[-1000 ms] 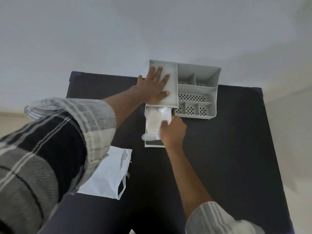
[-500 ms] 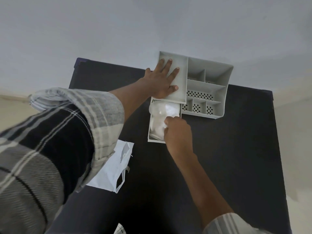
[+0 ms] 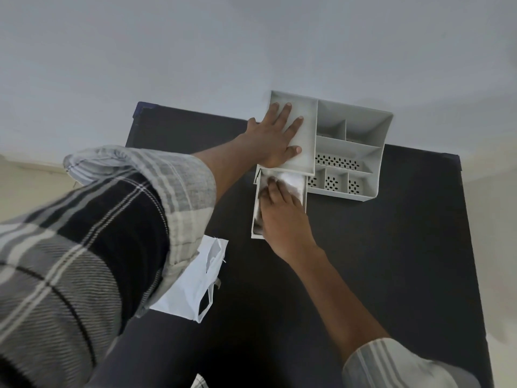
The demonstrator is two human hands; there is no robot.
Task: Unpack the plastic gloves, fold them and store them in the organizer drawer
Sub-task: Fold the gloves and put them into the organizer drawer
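A grey plastic organizer stands at the far edge of the black table. Its drawer is pulled out toward me. The bundle of clear plastic gloves lies inside the drawer. My right hand rests on top of the gloves with its fingers spread, pressing them down into the drawer. My left hand lies flat, palm down, on the organizer's flat top above the drawer.
An emptied white plastic packet lies on the table near my left sleeve. The organizer's right half has several open compartments with perforated floors. A pale wall rises behind the table, and pale floor shows to both sides.
My right hand has pushed the gloves from above the drawer down into it, then opened flat over them. My left hand has stayed on the organizer top. The camera has shifted a little.
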